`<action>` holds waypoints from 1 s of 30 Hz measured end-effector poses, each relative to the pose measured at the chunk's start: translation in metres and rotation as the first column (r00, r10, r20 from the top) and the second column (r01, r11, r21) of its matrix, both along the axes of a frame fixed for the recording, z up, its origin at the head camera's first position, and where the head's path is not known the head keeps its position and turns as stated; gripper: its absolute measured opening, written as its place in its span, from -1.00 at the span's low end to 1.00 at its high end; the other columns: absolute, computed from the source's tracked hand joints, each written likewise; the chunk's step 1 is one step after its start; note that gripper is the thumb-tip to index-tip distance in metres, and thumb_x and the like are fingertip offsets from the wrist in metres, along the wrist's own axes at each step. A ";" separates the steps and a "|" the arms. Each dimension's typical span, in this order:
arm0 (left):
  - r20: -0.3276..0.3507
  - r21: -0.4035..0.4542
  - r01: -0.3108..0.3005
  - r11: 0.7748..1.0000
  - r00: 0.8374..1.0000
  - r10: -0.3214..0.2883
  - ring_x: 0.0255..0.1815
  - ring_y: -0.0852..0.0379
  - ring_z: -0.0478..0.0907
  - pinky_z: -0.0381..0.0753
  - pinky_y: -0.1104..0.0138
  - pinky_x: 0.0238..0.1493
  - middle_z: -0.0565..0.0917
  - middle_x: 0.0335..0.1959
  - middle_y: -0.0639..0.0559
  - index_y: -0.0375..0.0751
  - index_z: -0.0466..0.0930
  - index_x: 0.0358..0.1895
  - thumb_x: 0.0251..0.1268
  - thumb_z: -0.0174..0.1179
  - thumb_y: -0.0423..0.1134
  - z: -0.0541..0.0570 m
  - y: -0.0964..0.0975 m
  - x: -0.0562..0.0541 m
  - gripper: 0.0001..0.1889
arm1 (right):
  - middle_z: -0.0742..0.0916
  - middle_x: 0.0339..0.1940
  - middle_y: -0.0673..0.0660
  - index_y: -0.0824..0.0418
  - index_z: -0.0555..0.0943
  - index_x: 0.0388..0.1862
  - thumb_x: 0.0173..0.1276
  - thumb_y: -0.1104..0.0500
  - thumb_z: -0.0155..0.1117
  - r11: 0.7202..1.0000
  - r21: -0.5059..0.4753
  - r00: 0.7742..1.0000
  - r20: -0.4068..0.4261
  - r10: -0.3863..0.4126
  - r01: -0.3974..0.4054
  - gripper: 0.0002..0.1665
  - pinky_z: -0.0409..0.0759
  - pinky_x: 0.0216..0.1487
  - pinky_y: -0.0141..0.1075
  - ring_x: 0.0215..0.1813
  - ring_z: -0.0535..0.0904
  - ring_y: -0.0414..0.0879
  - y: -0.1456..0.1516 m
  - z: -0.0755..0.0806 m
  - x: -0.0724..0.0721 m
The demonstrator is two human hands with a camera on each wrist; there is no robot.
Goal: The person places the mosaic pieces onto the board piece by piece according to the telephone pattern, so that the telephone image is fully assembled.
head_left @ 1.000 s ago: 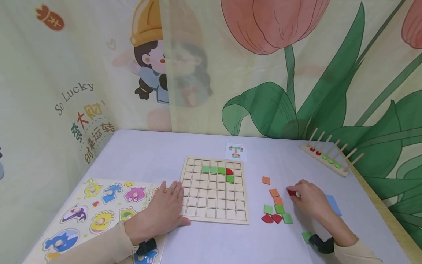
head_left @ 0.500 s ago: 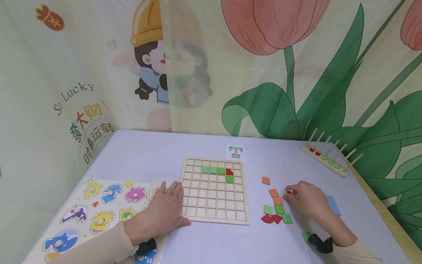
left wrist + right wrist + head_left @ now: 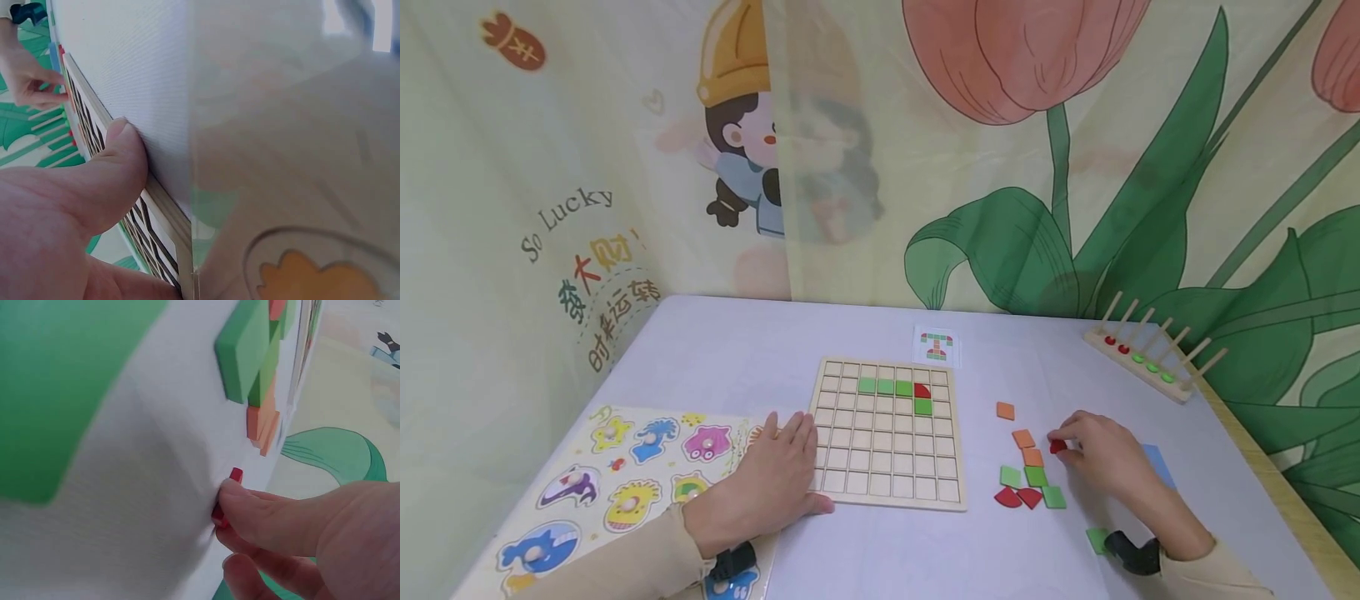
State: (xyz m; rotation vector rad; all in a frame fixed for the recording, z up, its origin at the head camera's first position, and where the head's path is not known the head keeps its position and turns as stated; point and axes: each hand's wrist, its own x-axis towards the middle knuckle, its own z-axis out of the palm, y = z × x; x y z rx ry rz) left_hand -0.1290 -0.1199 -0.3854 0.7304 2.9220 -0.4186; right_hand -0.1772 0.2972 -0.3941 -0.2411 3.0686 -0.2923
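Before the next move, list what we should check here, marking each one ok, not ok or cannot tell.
1. Small red piece pinched in the right hand: ok.
2. Left hand touching the square wooden grid board at its left edge: ok.
3. Board cell just left of the row of three green square tiles bare: ok.
4. White card with printed T-like pattern uncovered: ok.
5. Small red piece's orientation: cannot tell, partly hidden.
6. Orange square tiles on the board: not ok, three lie right of it.
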 end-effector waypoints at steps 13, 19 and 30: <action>0.007 0.021 -0.019 1.000 1.000 0.019 0.59 -0.14 0.33 0.29 -0.12 0.55 0.42 0.52 -0.27 -0.41 0.40 0.44 0.26 0.13 0.46 0.000 -0.002 0.001 0.01 | 0.74 -0.35 0.10 0.29 0.82 -0.11 0.13 0.28 0.60 0.999 0.021 0.996 -0.086 0.026 -0.024 -0.69 0.62 -0.33 -0.23 -0.33 0.56 -0.09 -0.011 0.001 -0.001; 0.024 0.032 -0.030 0.999 0.999 0.030 0.60 -0.14 0.31 0.27 -0.13 0.57 0.41 0.52 -0.27 -0.40 0.39 0.45 0.28 0.12 0.46 0.000 -0.002 0.001 0.00 | 0.75 -0.31 0.11 0.25 0.82 -0.09 0.13 0.24 0.61 0.997 0.008 0.982 -0.175 0.076 -0.076 -0.67 0.53 -0.39 -0.32 -0.33 0.56 -0.10 -0.038 0.011 -0.002; 0.024 0.008 -0.036 0.999 0.999 0.035 0.61 -0.11 0.30 0.26 -0.11 0.57 0.41 0.53 -0.23 -0.36 0.40 0.46 0.27 0.09 0.48 -0.001 0.002 0.000 0.00 | 0.77 -0.27 0.10 0.19 0.84 -0.06 0.17 0.23 0.60 0.975 -0.082 0.951 -0.250 0.183 -0.209 -0.68 0.49 -0.35 -0.36 -0.28 0.56 -0.11 -0.115 0.024 -0.023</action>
